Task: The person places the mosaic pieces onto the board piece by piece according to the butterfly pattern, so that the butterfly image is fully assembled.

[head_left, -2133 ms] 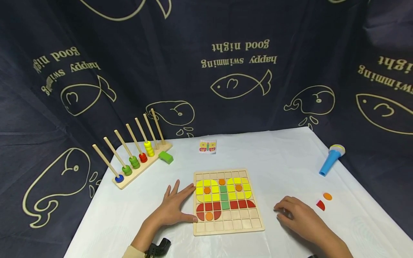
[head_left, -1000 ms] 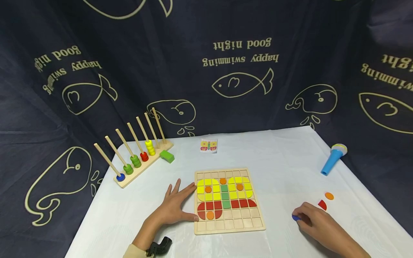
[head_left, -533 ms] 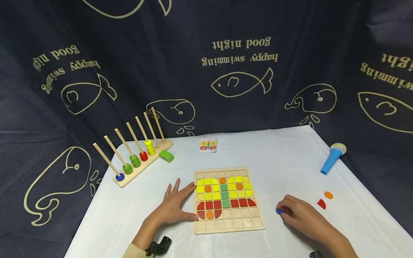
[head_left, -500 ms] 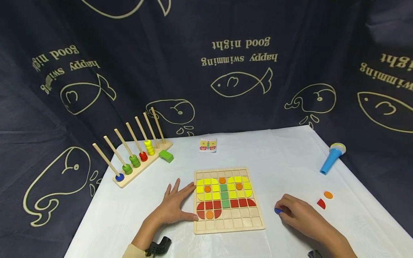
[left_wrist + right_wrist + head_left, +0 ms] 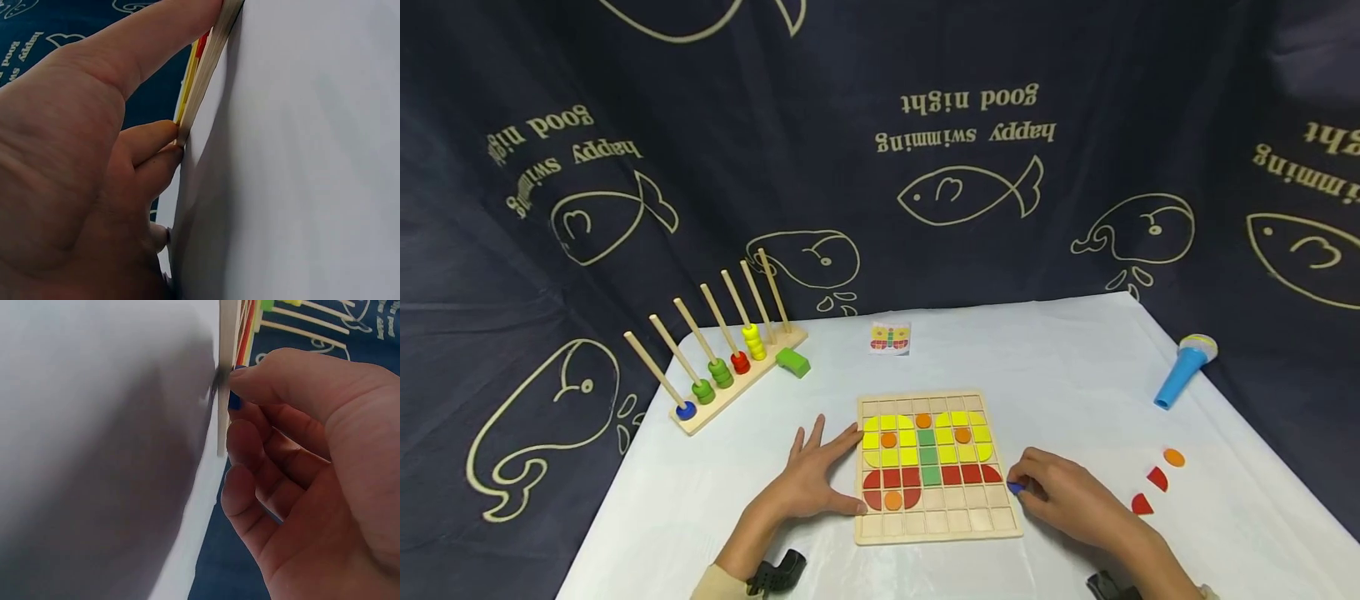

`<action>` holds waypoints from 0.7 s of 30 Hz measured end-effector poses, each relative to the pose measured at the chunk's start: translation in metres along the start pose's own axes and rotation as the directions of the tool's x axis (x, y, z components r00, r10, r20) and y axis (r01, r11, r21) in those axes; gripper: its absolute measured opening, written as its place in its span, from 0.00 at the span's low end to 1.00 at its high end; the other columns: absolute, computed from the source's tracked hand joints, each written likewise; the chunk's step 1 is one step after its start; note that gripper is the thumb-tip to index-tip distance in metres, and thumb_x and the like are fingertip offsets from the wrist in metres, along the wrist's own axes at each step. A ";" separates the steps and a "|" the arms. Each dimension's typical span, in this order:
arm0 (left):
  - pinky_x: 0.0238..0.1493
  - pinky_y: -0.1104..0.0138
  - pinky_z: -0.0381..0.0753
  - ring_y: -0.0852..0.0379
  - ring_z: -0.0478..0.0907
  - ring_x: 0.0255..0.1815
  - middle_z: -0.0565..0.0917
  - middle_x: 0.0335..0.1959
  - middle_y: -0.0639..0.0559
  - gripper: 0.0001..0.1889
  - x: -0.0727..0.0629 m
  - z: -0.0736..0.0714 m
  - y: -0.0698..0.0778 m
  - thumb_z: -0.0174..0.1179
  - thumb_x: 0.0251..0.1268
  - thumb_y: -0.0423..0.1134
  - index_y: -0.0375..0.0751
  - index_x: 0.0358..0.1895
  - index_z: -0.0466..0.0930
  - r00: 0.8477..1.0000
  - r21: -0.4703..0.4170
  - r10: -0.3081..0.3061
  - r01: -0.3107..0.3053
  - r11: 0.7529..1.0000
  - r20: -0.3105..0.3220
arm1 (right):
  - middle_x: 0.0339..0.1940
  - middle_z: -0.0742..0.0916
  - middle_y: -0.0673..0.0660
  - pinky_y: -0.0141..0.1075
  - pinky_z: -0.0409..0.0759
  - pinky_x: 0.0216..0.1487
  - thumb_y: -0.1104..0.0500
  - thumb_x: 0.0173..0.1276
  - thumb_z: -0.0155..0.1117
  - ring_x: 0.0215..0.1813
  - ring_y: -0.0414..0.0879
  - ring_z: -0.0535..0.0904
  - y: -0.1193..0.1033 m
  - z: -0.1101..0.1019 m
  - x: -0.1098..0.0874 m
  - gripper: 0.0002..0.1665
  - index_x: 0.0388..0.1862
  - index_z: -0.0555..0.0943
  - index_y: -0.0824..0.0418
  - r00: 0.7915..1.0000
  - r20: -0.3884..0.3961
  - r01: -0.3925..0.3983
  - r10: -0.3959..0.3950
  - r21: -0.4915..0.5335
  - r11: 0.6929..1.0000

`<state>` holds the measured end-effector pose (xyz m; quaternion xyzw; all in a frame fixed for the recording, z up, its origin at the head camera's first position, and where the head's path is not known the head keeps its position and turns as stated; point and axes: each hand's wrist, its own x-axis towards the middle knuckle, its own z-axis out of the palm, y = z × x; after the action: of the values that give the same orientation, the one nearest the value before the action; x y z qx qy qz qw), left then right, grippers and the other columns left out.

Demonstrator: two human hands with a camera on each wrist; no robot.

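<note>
A wooden grid board (image 5: 939, 539) lies mid-table, bearing yellow, red, green and orange flat pieces laid out as a butterfly. At its left edge, my left hand (image 5: 814, 483) rests with fingers spread, thumb and index fingertip against the frame; the left wrist view shows these fingers along the board's side. My right hand (image 5: 1063, 496) is at the opposite edge and pinches a small blue piece (image 5: 1015, 487) between thumb and index finger. In the right wrist view the blue piece (image 5: 235, 400) is mostly covered by the fingertips, so its full shape is hidden.
Two red quarter-circle pieces (image 5: 1157, 478) and an orange disc (image 5: 1174, 457) lie right of my right hand. A blue toy microphone (image 5: 1180, 375) is farther right. Behind the board stand a butterfly picture card (image 5: 891, 338), a green block (image 5: 793, 362) and a peg abacus (image 5: 730, 396).
My right hand came to hold the blue piece, first seen at its fingertips farther right, and has carried it left to the board's edge. A second red piece is uncovered. My left hand stays put.
</note>
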<state>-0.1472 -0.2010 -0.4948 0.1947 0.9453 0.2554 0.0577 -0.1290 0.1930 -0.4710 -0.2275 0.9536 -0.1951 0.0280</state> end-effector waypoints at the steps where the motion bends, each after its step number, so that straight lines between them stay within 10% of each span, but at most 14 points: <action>1: 0.68 0.42 0.26 0.39 0.32 0.76 0.59 0.74 0.61 0.58 0.001 0.000 0.001 0.68 0.31 0.75 0.55 0.73 0.62 1.000 -0.001 0.003 -0.003 1.000 0.006 | 0.32 0.76 0.36 0.29 0.76 0.35 0.56 0.58 0.72 0.32 0.32 0.70 -0.001 0.000 0.000 0.08 0.37 0.84 0.47 1.000 -0.003 0.016 -0.016 0.000 1.000; 21: 0.68 0.40 0.27 0.37 0.33 0.75 0.60 0.73 0.59 0.56 0.000 -0.001 0.000 0.69 0.33 0.72 0.53 0.72 0.64 1.000 -0.012 0.030 -0.030 0.999 0.005 | 0.36 0.78 0.40 0.31 0.77 0.37 0.58 0.64 0.67 0.34 0.32 0.71 -0.057 0.022 0.035 0.04 0.38 0.85 0.52 0.944 -0.039 0.331 -0.329 0.074 0.941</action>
<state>-0.1471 -0.2015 -0.4943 0.2090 0.9405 0.2616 0.0578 -0.1328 0.1226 -0.4683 -0.3802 0.8938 -0.2376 -0.0085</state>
